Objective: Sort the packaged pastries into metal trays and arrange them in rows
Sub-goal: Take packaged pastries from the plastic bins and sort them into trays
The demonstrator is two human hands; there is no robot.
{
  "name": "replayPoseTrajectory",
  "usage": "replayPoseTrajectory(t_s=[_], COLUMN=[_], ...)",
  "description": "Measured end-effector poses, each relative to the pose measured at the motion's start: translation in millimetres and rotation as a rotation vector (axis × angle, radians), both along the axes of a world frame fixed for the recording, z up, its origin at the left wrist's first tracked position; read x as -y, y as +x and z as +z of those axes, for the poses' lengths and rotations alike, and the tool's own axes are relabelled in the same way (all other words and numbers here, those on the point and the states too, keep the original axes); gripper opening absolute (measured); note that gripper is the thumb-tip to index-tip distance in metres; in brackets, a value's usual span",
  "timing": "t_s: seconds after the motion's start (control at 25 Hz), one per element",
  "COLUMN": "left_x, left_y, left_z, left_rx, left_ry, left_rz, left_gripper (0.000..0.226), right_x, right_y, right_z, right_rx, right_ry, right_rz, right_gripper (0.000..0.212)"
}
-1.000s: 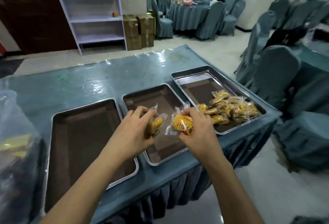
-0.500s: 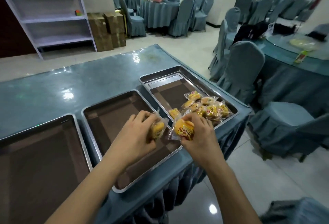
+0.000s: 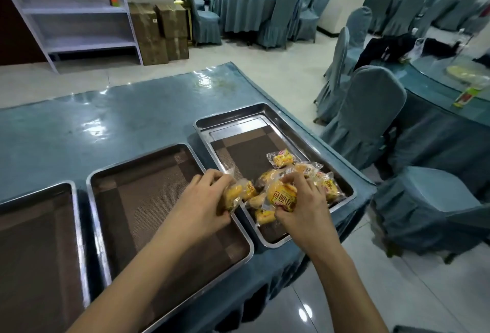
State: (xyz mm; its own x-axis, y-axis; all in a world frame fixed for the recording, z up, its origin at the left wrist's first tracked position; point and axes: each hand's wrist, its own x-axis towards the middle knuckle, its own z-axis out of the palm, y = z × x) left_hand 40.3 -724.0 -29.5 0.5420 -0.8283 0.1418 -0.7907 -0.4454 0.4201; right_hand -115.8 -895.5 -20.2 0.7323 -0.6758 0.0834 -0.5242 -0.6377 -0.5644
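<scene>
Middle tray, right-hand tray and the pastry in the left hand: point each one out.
middle tray [image 3: 169, 150], head view, far rim.
right-hand tray [image 3: 287, 118], head view, right rim.
pastry in the left hand [image 3: 234, 195], head view, yellow pastry through the wrapper.

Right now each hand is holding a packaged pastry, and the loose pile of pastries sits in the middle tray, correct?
Not quite. The left hand and right hand each hold a packaged pastry, but the head view shows the loose pile in the right-hand tray. The middle tray holds only its brown liner.
</scene>
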Motion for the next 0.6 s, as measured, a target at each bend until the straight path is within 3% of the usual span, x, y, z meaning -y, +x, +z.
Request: replayPoseTrajectory(t_s=[0.6], left_x=[84.2], left_y=[18.1], left_z=[-34.1], left_rx=[-0.089], left_ry=[0.018], left_rz=[0.181], left_gripper=[0.065], right_x=[116.4], right_y=[48.5], right_z=[-12.9], right_rx=[-0.097], right_ry=[0.085], right_rz=[0.07], right_gripper=[0.056])
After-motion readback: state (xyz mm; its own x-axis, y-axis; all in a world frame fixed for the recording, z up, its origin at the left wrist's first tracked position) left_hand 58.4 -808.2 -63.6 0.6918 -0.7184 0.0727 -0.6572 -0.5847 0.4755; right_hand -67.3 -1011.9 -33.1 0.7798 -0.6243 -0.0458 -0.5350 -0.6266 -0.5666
